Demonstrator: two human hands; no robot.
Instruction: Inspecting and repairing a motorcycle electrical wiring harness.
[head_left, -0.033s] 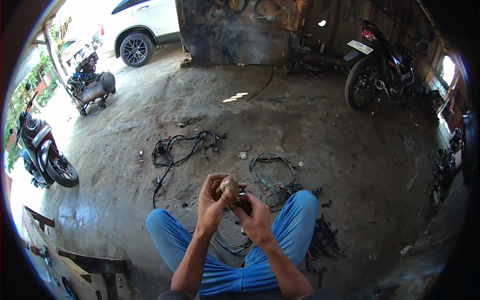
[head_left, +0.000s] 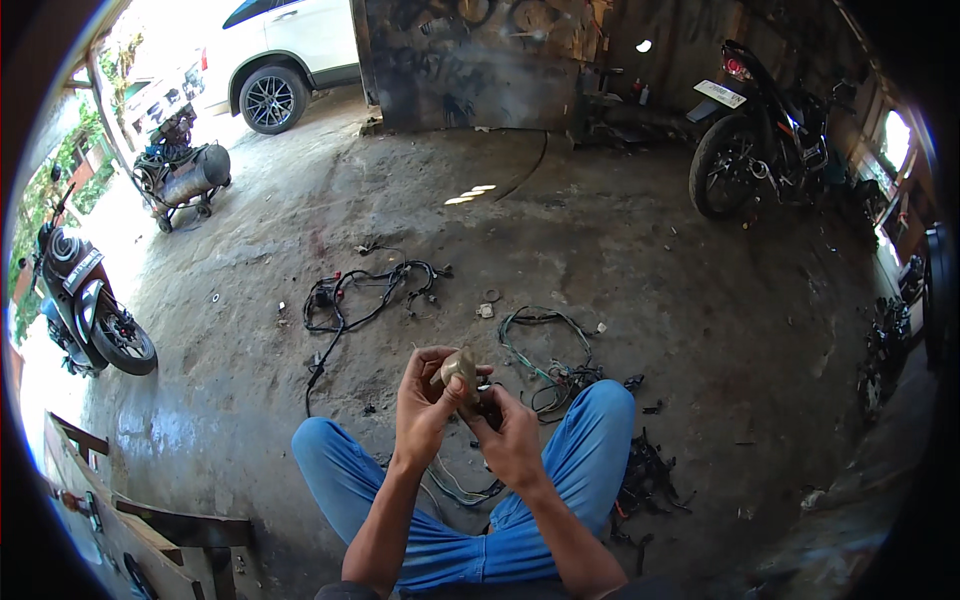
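Between my raised knees, my left hand (head_left: 424, 408) is closed round a shiny tan, rounded piece (head_left: 459, 366), with the thumb pressed on its front. I cannot tell its exact kind. At its lower right end, my right hand (head_left: 511, 436) is closed in a pinch, and its fingers partly cover that end. A small whitish bit (head_left: 485, 387) shows by the right fingertips. Below my hands, thin loose wires (head_left: 458, 490) lie on the floor between my legs. A loop of greenish wires (head_left: 520, 345) with dark connectors rests just beyond my right knee.
A black wiring harness (head_left: 345, 325) sprawls ahead on the left. Dark wire scraps (head_left: 650, 480) lie beside my right leg. Motorcycles stand at left (head_left: 90, 295) and far right (head_left: 730, 165). A compressor (head_left: 190, 175) and white car (head_left: 310, 45) are farther off; a wooden bench (head_left: 160, 535) is near left.
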